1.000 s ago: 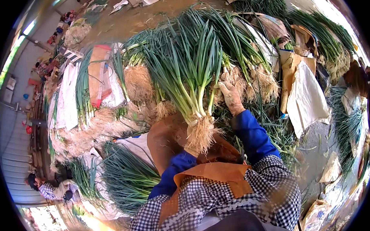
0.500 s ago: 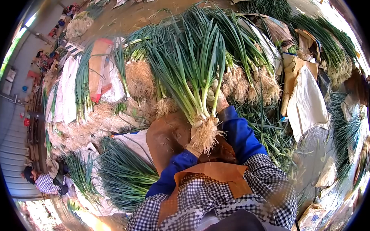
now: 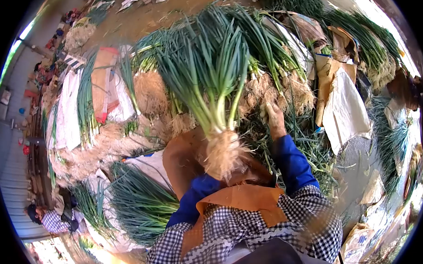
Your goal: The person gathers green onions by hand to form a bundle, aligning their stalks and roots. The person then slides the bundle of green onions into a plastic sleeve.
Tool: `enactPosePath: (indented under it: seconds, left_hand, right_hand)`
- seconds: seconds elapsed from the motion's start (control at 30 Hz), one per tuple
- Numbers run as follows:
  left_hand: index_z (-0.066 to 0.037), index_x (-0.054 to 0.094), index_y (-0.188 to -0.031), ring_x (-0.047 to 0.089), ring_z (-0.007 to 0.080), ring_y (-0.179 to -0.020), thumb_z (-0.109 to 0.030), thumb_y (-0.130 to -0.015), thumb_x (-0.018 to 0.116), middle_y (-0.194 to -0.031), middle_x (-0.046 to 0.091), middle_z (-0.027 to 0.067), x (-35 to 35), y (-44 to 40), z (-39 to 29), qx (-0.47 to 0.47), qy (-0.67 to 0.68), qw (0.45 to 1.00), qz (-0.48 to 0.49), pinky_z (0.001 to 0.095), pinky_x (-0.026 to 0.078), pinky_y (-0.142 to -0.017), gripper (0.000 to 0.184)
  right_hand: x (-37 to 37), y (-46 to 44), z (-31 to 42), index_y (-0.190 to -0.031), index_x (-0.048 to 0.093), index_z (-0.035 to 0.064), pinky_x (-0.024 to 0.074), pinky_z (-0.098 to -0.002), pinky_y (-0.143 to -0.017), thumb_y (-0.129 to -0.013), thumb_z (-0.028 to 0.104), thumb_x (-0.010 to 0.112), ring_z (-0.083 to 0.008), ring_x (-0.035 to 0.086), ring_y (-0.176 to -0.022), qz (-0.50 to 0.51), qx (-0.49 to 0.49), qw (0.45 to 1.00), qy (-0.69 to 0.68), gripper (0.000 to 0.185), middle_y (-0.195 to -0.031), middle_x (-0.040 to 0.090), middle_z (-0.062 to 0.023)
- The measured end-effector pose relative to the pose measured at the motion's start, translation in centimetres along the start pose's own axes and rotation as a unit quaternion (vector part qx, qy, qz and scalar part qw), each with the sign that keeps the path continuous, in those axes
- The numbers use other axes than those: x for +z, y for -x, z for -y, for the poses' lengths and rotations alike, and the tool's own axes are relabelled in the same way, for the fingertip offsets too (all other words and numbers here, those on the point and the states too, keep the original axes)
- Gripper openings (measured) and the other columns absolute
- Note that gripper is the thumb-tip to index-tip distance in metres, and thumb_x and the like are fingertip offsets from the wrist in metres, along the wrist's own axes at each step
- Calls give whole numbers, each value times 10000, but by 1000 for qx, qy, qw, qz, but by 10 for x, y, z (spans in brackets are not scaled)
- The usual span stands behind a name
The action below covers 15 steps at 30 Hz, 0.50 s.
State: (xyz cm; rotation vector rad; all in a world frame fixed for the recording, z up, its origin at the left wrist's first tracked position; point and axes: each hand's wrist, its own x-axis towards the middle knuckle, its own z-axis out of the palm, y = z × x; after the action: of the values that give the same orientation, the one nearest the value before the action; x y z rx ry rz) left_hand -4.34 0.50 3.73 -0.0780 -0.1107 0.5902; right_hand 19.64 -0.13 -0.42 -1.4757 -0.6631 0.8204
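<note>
A large bunch of green onions (image 3: 217,101) stands in front of my body, leaves pointing away from me and pale roots (image 3: 226,150) toward my apron. My left hand (image 3: 213,169) grips it low down at the root end; the roots hide most of the fingers. My right hand (image 3: 273,118) is off the bunch, stretched out to the right with its fingers apart, close to the roots of other green onions (image 3: 260,90) lying beyond. Whether its fingertips touch those roots I cannot tell.
More rooty onion bunches (image 3: 149,90) lie in a row ahead and left. A leafy heap (image 3: 141,197) rests by my left elbow. White sacking (image 3: 346,111) lies to the right, with loose leaves (image 3: 310,159) nearer. Another person (image 3: 56,216) is at far left.
My right hand has let go of the bunch and moved right and away to the other onions' roots. The bunch, still in my left hand, has shifted slightly left.
</note>
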Motion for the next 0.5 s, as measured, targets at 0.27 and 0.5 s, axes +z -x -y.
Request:
enactPosePath:
  seconds: [0.27, 0.5]
  left_hand:
    - [-72, 369, -1275, 549, 169, -723, -173, -886, 516, -843, 537, 68, 106, -15, -43, 140, -141, 959, 204, 311, 536, -618, 428]
    - [8, 355, -1309, 540, 260, -1015, -60, -695, 555, -1110, 541, 142, 26, -8, 1, 93, -195, 965, -151, 432, 475, -903, 649]
  right_hand:
    - [-38, -121, 44, -1042, 603, 100, 476, -398, -745, -767, 550, 594, -307, 609, -901, 28, 39, 735, 676, 527, -959, 636, -147]
    - [-34, -38, 64, -896, 604, 43, 467, -301, -616, -892, 295, 550, -169, 583, -670, 172, 70, 983, -15, 258, -742, 608, -56]
